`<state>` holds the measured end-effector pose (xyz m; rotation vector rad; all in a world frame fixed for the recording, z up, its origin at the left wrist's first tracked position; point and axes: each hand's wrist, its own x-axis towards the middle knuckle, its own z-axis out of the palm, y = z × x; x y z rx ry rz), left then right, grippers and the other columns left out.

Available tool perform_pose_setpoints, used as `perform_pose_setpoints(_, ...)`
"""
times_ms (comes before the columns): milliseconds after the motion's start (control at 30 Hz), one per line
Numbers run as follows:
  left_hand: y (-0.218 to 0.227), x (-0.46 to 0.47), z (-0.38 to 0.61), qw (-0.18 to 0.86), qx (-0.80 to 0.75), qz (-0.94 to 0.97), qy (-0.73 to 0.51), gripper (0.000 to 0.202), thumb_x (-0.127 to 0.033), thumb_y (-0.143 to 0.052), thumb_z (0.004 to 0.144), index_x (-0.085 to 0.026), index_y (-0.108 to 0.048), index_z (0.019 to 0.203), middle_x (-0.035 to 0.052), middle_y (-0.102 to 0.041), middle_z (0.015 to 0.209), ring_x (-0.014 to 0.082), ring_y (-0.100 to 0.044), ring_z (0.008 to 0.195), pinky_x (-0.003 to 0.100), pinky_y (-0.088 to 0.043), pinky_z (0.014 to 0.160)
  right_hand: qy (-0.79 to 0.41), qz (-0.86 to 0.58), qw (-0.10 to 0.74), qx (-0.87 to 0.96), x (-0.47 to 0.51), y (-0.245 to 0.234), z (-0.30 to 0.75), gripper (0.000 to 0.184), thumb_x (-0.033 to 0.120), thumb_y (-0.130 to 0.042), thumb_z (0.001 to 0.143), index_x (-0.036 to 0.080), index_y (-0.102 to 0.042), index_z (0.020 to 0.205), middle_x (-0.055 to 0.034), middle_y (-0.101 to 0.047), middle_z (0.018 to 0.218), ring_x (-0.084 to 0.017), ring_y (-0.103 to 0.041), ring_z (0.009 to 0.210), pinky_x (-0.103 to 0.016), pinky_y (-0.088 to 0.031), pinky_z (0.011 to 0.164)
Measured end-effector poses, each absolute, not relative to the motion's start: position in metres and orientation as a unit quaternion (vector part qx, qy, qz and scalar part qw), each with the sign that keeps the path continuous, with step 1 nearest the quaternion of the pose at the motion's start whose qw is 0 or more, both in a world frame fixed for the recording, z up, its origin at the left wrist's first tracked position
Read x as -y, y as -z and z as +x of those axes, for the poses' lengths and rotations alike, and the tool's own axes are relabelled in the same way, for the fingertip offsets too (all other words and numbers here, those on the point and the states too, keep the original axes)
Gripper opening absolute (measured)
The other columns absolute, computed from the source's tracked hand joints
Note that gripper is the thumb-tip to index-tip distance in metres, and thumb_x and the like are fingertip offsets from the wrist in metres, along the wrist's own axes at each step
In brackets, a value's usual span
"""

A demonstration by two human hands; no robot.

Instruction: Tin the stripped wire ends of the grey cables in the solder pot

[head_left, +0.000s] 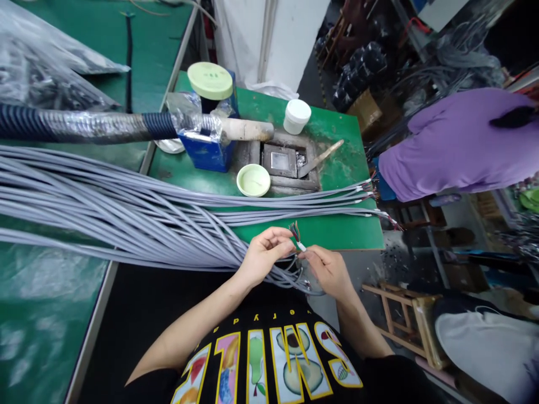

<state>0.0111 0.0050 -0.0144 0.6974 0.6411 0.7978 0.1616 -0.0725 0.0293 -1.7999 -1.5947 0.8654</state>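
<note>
A grey cable's end, with a white wrap [301,246] and a fan of thin coloured wires [295,230], sticks up between my hands. My right hand [328,270] pinches it just below the white wrap, thumb and fingers pressed together. On the other side my left hand [267,252] is curled, its fingertips against the wires; the exact contact is too small to make out. Under and beside my hands runs a thick bundle of grey cables [177,230]. Several sorted cables [295,212] lie across the green table [278,229], their stripped ends past its right edge.
Behind the cables sit a metal solder pot [280,160], a scraper [322,158], a pale green bowl [253,180] and a white tub [297,116]. A ribbed hose [126,126] ends above a blue box [208,150]. A person in purple [458,148] is at right, near a wooden stool [404,314].
</note>
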Motion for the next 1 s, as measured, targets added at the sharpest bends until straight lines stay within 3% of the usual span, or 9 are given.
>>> perform_pose_setpoints(500, -0.002, -0.009, 0.011, 0.719, -0.357, 0.376, -0.463, 0.023, -0.031, -0.077, 0.066, -0.015, -0.061, 0.069, -0.0034, -0.059, 0.060, 0.0044, -0.047, 0.050, 0.017, -0.039, 0.050, -0.358, -0.663, 0.278, 0.596, 0.068, -0.030, 0.157, 0.036, 0.037, -0.041, 0.094, 0.015, -0.066, 0.082, 0.0030, -0.048, 0.051, -0.008, -0.043, 0.047, -0.020, -0.031, 0.047)
perform_pose_setpoints(700, 0.006, -0.009, 0.014, 0.782, -0.327, 0.301, -0.437, 0.020, -0.030, -0.074, 0.069, -0.015, -0.060, 0.073, -0.0023, -0.062, 0.064, 0.0038, -0.049, 0.049, 0.016, -0.039, 0.048, -0.455, -0.643, 0.330, 0.520, 0.066, -0.028, 0.159, 0.041, 0.047, -0.042, 0.091, 0.015, -0.063, 0.078, 0.0068, -0.038, 0.042, -0.007, -0.034, 0.038, -0.020, -0.026, 0.041)
perform_pose_setpoints(1000, -0.006, -0.012, 0.023, 0.890, -0.262, 0.171, -0.332, 0.025, -0.028, -0.075, 0.065, -0.013, -0.055, 0.069, -0.0037, -0.054, 0.054, 0.0052, -0.049, 0.047, 0.015, -0.038, 0.044, -0.555, -0.577, 0.372, 0.469, 0.067, -0.013, 0.167, 0.041, 0.050, -0.047, 0.088, 0.014, -0.061, 0.073, 0.0084, -0.037, 0.039, -0.005, -0.031, 0.035, -0.020, -0.024, 0.040)
